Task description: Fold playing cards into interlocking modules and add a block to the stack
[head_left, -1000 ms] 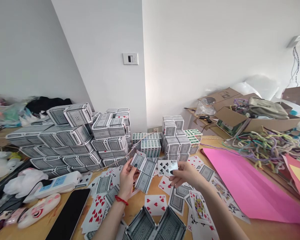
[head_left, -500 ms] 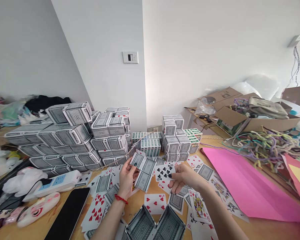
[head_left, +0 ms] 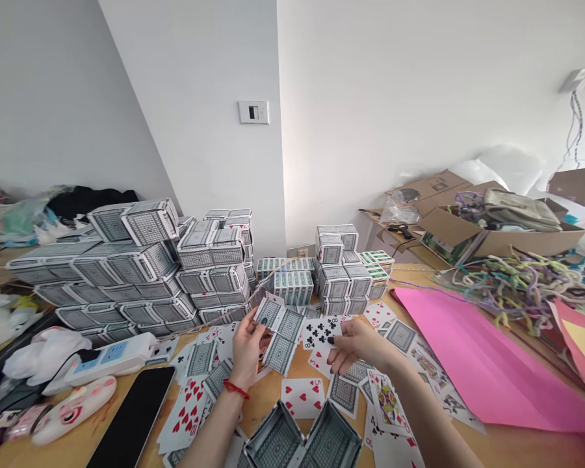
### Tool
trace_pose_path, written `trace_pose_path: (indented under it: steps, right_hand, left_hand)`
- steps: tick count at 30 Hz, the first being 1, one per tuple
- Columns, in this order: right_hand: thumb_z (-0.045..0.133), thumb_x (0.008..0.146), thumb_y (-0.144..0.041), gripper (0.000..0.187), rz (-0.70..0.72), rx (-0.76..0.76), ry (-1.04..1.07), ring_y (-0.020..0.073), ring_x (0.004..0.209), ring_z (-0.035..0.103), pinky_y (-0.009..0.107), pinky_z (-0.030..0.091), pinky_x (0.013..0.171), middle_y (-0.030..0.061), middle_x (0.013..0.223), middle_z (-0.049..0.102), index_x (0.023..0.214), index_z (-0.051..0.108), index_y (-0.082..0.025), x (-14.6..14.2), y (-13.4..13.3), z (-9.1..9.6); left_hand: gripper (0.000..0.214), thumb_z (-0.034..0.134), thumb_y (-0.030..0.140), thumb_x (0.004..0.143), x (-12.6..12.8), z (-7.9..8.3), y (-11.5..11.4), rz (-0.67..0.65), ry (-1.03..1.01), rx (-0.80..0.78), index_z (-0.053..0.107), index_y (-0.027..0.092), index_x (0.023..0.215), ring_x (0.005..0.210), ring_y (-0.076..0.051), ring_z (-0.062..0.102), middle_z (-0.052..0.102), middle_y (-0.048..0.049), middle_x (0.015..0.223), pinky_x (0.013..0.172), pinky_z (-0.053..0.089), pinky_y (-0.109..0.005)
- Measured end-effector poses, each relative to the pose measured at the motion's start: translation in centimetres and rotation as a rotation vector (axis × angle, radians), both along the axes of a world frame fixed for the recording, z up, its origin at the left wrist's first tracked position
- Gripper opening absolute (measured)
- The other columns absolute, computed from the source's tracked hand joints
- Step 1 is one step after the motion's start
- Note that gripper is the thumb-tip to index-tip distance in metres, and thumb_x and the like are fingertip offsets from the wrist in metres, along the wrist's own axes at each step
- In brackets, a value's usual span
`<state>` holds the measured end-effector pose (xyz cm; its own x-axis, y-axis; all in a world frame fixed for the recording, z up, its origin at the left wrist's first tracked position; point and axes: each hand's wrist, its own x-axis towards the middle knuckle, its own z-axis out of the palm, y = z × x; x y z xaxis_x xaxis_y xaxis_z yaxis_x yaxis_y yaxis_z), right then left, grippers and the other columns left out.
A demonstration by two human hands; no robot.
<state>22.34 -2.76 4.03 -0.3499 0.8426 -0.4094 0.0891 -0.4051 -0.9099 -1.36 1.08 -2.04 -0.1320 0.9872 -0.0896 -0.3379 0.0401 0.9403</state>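
My left hand [head_left: 248,341], with a red string on its wrist, grips playing cards [head_left: 280,333] folded into a panel, patterned backs facing up. The fingers are closed on the panel's left edge. To the right, my right hand [head_left: 353,348] hangs over the loose cards, holding nothing, fingers loosely bent and apart. Its dark-nailed index fingertip is by an eight of clubs [head_left: 319,333]; I cannot tell whether it touches. Directly in front of me lies an open heart-shaped box built of cards [head_left: 305,442]. A five of hearts [head_left: 302,398] lies just beyond it.
Stacked blocks of folded cards [head_left: 141,266] stand at the back left, with another stack [head_left: 338,266] at right. Green-and-white card packs [head_left: 294,286] sit between. Left are a phone [head_left: 134,416] and power strip [head_left: 112,357]; right, pink paper [head_left: 487,364] and a cardboard box [head_left: 502,240].
My right hand has shifted very slightly, its fingers a little closer together. The left hand and its cards look the same.
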Motion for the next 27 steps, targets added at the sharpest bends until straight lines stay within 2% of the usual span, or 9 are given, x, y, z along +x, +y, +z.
trace_pose_path:
  steps: [5,8,12,18,23,27]
  right_hand:
    - [0.049,0.08,-0.018,0.016,-0.069,0.038,0.046,0.014,0.054,0.066,0.022,0.054,0.051,0.0078,0.06,0.068,0.065,0.051,-0.013,-0.4,0.4,-0.6]
    - [0.047,0.081,-0.015,0.017,-0.13,0.051,0.051,0.013,0.052,0.066,0.02,0.053,0.049,0.0073,0.061,0.068,0.065,0.05,-0.013,-0.8,0.5,-0.8]
    - [0.046,0.082,-0.013,0.017,-0.201,0.076,0.045,0.0132,0.05,0.065,0.021,0.053,0.047,0.0064,0.057,0.067,0.065,0.049,-0.013,-1.1,0.5,-1.3]
    - [0.05,0.079,-0.013,0.015,-0.302,0.083,0.068,0.0155,0.054,0.067,0.024,0.055,0.05,0.0082,0.061,0.068,0.065,0.048,-0.015,-1.5,0.8,-2.2]
    - [0.049,0.077,-0.011,0.019,-0.318,0.055,0.069,0.0145,0.047,0.064,0.024,0.054,0.044,0.0061,0.057,0.067,0.06,0.045,-0.017,-1.7,1.2,-2.9]
    - [0.048,0.078,-0.011,0.019,-0.306,0.052,0.071,0.0138,0.044,0.063,0.023,0.052,0.041,0.0041,0.054,0.065,0.06,0.046,-0.016,-1.7,1.3,-3.6]
  left_hand:
    - [0.049,0.064,0.025,0.067,0.1,-0.1,0.1,0.005,-0.013,0.023,0.047,0.021,0.113,0.076,-0.019,0.064,0.063,-0.0069,0.095,0.061,0.054,-0.032]
    - [0.047,0.063,0.024,0.066,0.3,0.1,0.0,0.016,-0.005,0.016,0.047,0.021,0.11,0.069,-0.018,0.064,0.063,-0.0043,0.087,0.06,0.055,-0.032]
    - [0.051,0.062,0.022,0.068,0.2,0.4,-0.1,-0.01,-0.006,0.015,0.045,0.024,0.116,0.065,-0.016,0.064,0.062,-0.0015,0.081,0.06,0.055,-0.031]
    - [0.053,0.061,0.024,0.071,-0.1,0.4,-0.1,-0.05,0.03,0.011,0.044,0.026,0.121,0.07,-0.018,0.065,0.062,-0.0048,0.091,0.065,0.057,-0.034]
    - [0.047,0.061,0.027,0.07,0.0,0.0,-0.1,-0.057,0.05,0.035,0.046,0.025,0.115,0.074,-0.02,0.065,0.059,-0.0033,0.089,0.066,0.057,-0.038]
    - [0.048,0.063,0.029,0.068,0.3,-0.2,-0.1,-0.067,0.049,0.038,0.045,0.023,0.112,0.068,-0.018,0.064,0.058,-0.0035,0.093,0.063,0.057,-0.037]
